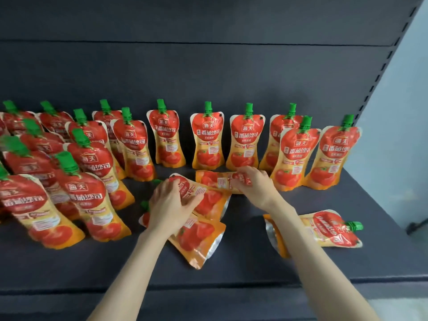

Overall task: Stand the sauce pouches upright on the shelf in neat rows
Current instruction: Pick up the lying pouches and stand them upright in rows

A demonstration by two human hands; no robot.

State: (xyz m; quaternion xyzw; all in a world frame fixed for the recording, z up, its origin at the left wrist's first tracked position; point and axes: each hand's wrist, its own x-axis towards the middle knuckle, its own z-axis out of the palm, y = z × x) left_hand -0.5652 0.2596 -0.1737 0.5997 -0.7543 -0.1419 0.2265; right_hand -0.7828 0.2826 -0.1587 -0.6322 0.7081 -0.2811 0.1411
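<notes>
Head view, looking down on a dark shelf point(231, 262). Standing pouches point(208, 140) fill rows along its back edge and left side.

Four more lie flat:
- **Upper pouch:** the left hand point(171, 205) closes over the red top of the upper pouch point(208, 200), near the shelf's middle. Its long axis runs from spout at back-left to base at front-right.
- **Lower pouch:** the lower pouch point(196, 237) lies partly beneath the upper one.
- **Crosswise pouch:** the right hand point(252, 184) pinches the top end of the crosswise pouch point(213, 180), whose base points left.
- **Lone pouch:** the lone pouch point(328, 228) lies towards the front right corner, just beside the right forearm, spout pointing right.

No containers are visible.
</notes>
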